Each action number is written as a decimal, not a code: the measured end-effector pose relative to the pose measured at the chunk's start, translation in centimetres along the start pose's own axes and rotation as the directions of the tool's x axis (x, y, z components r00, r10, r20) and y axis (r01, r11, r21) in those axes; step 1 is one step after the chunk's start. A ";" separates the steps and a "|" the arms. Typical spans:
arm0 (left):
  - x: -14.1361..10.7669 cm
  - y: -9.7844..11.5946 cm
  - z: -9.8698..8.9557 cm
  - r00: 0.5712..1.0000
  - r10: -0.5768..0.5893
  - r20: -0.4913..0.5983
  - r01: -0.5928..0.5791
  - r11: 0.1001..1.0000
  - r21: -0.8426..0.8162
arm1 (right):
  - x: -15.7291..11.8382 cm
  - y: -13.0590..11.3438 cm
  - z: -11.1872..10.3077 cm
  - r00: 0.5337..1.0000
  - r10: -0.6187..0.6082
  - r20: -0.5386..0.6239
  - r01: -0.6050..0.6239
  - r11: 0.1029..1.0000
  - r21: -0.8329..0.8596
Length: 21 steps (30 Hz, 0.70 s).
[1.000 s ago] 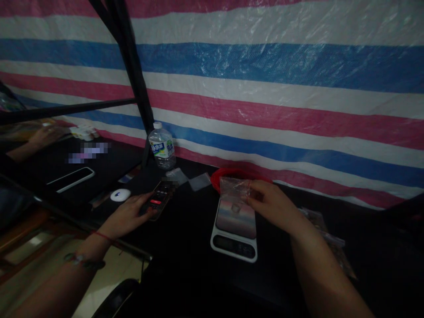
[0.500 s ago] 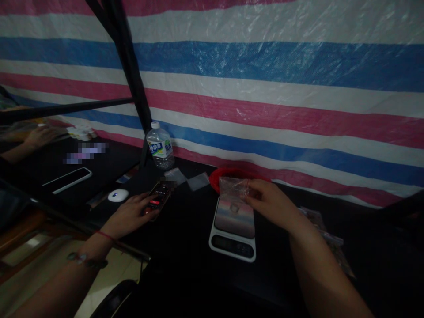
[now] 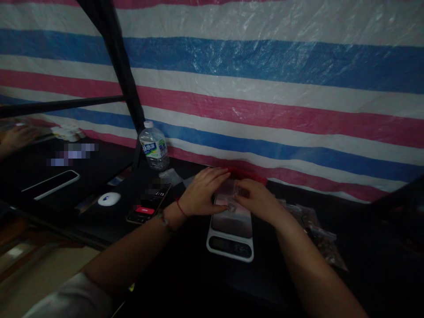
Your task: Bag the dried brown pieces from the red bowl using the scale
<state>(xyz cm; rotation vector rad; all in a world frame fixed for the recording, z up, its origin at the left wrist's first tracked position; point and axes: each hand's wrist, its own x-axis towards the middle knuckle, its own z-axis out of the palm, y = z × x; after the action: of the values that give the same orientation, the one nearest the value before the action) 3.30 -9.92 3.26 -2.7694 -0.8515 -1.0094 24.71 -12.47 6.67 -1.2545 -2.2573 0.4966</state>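
A clear plastic zip bag (image 3: 229, 190) is over the far end of a white kitchen scale (image 3: 231, 225) with a shiny metal top. My right hand (image 3: 256, 197) pinches the bag's right edge. From the other side my left hand (image 3: 206, 191) reaches in, its fingers and thumb apart, close to the bag's left edge; whether it touches the bag I cannot tell. Behind both hands lies a red basket (image 3: 248, 175), mostly covered by them. The scale's display (image 3: 231, 246) is too dark to read.
A phone (image 3: 150, 204) with a lit screen and a white oval case (image 3: 109, 199) lie to the left. A plastic bottle (image 3: 154, 148) stands behind them by a black post (image 3: 124, 75). Filled bags (image 3: 326, 243) lie right. Another person's hand (image 3: 18, 136) shows far left.
My left hand has left the phone and moved right to the bag over the scale. My right hand still holds the bag. The view has shifted slightly.
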 end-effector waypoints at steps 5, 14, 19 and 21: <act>1.6 -0.6 3.1 1.000 0.023 -0.013 -0.025 0.994 -0.103 | 0.5 0.2 1.4 0.999 0.012 -0.031 -0.012 1.000 0.004; 0.1 -1.9 4.0 0.994 -0.089 -0.055 0.078 0.979 -0.188 | 0.8 1.3 1.1 0.973 -0.091 -0.212 0.106 0.992 0.061; -0.7 -3.3 4.3 0.982 -0.178 -0.067 0.161 0.965 -0.209 | 0.7 3.7 -0.2 0.969 0.017 -0.246 -0.002 0.998 0.059; -1.1 -3.8 4.7 0.977 -0.211 -0.039 0.198 0.956 -0.216 | 1.5 5.2 0.7 0.995 0.049 -0.089 -0.047 0.999 0.027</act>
<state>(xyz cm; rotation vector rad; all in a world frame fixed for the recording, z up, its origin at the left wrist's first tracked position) 3.32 -6.10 -1.47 -2.8476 -1.1013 -1.2824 27.10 -8.63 3.66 -1.2953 -2.1447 0.4746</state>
